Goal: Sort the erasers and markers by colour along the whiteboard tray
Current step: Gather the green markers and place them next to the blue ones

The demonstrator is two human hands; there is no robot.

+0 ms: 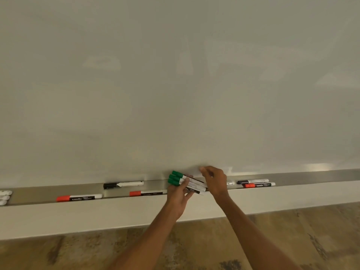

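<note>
My left hand grips a bundle of three green-capped markers, caps pointing left, just above the metal tray. My right hand hovers over the right ends of those markers, fingers loosely bent, holding nothing that I can see. In the tray lie a black-capped marker, two red-capped markers to the left, and a dark blue marker with another red marker to the right. A further marker is partly hidden behind my right wrist.
White rounded objects sit at the tray's far left edge, cut off by the frame. The whiteboard fills the upper view. A white ledge runs below the tray, with patterned floor underneath.
</note>
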